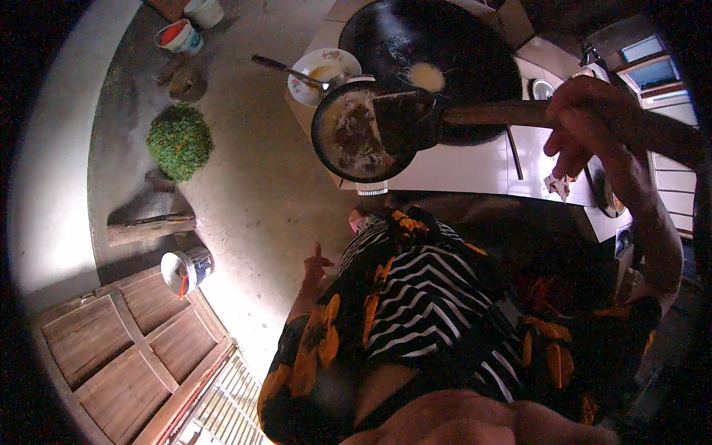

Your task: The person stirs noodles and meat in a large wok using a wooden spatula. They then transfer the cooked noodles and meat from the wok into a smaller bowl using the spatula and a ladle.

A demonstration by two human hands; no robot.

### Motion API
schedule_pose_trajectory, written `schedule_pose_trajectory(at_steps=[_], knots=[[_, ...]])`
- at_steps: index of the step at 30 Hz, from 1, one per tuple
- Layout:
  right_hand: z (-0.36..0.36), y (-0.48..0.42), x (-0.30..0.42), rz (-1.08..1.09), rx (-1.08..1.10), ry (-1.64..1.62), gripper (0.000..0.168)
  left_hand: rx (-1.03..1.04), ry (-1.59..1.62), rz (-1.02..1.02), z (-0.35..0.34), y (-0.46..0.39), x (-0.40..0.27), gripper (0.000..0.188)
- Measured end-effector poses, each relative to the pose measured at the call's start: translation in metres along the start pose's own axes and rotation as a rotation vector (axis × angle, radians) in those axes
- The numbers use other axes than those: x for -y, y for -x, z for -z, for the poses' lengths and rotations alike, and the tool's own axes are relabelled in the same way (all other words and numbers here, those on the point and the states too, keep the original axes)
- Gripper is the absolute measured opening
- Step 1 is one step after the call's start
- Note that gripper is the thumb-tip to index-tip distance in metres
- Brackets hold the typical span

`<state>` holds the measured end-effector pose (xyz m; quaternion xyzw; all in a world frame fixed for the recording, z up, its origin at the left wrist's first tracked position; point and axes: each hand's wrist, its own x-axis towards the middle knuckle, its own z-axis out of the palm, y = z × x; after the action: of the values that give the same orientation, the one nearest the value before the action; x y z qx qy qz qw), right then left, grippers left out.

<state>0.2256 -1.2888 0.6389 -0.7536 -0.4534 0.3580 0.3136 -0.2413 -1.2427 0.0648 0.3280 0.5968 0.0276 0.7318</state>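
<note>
A wooden handle (pixel 495 115) is gripped in my right hand (pixel 589 122), and its dark metal head extends left over a dark pan (pixel 334 153) filled with cloudy liquid and pieces of food. My left hand (pixel 318 264) is beside my clothing, fingers apart, holding nothing. Behind the handle sits a large black wok (pixel 478 61) with a small pool of pale liquid (pixel 426 77) in it. A floral-rimmed bowl (pixel 332 55) stands left of the wok, a dark-handled spoon (pixel 286 68) resting in it. Whether the pan touches the wooden-handled tool is unclear.
The tiled counter (pixel 473 167) holds a dark stick (pixel 514 153), a crumpled scrap (pixel 558 187) and a dish (pixel 613 203) near my right forearm. Left on the floor are a heap of chopped greens (pixel 179 142), a white bucket (pixel 192 267) and another bucket (pixel 181 41). A wooden door (pixel 133 339) stands lower left.
</note>
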Motion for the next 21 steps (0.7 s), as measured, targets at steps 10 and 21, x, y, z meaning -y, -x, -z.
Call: schedule_pose_trajectory(at_steps=[10, 21], knots=[[0.023, 0.01, -0.059, -0.111, -0.336, -0.24, 0.027, -0.06, -0.991, -1.018, 0.0, -0.025, 0.031, 0.063], [0.111, -0.055, -0.235, 0.016, -0.394, -0.809, 0.027, -0.152, -0.372, -0.039, -0.017, 0.029, -0.037, 0.051]])
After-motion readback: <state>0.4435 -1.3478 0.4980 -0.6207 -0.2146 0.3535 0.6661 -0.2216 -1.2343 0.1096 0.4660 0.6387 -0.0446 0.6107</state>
